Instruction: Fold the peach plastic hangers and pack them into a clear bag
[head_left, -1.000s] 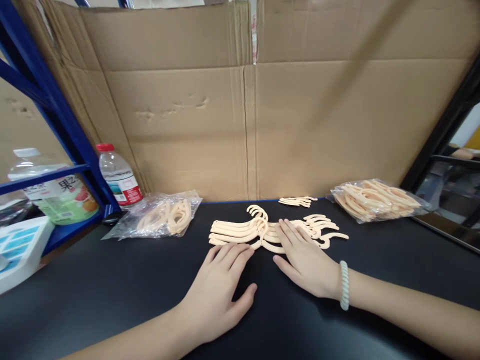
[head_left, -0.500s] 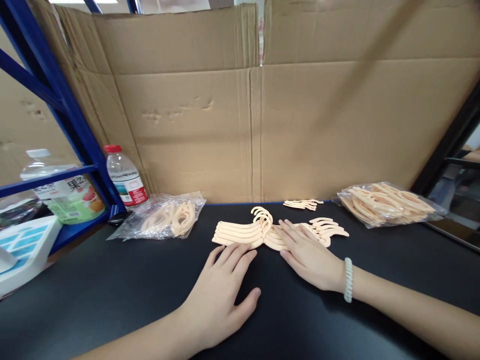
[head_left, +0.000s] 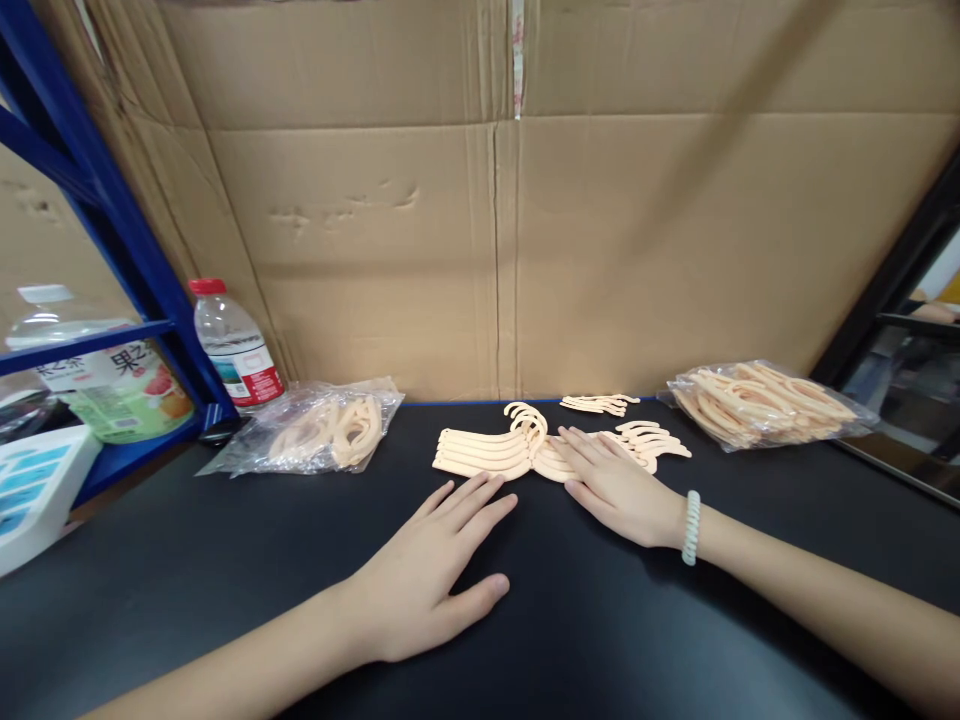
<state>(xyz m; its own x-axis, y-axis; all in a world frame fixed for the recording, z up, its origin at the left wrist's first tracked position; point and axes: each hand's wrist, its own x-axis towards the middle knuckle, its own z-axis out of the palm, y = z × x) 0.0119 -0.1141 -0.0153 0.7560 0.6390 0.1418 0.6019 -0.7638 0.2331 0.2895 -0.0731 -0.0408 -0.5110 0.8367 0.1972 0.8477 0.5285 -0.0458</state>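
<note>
Several cream-coloured hangers (head_left: 484, 452) lie fanned on the black table, their curved hooks bunched at the middle. My right hand (head_left: 626, 490) lies flat over their right side, fingers stretched out, hiding part of the arms there. More cream hanger-like pieces (head_left: 652, 440) stick out beyond that hand's fingers. My left hand (head_left: 427, 575) is open, palm down, thumb spread. Its fingertips are at the near edge of the hangers' left side; whether they touch it I cannot tell. Neither hand grips anything.
A clear bag of cream pieces (head_left: 322, 435) lies at left, a fuller bag (head_left: 757, 405) at right. More cream pieces (head_left: 600, 404) lie by the cardboard wall (head_left: 375, 250). A red-capped bottle (head_left: 238, 350), a larger bottle (head_left: 112, 385) and a blue frame (head_left: 112, 180) stand left.
My left hand has drawn back slightly from the hangers; its fingertips overlapped their near edge before. My right hand stays on their right side. The camera view has shifted a little.
</note>
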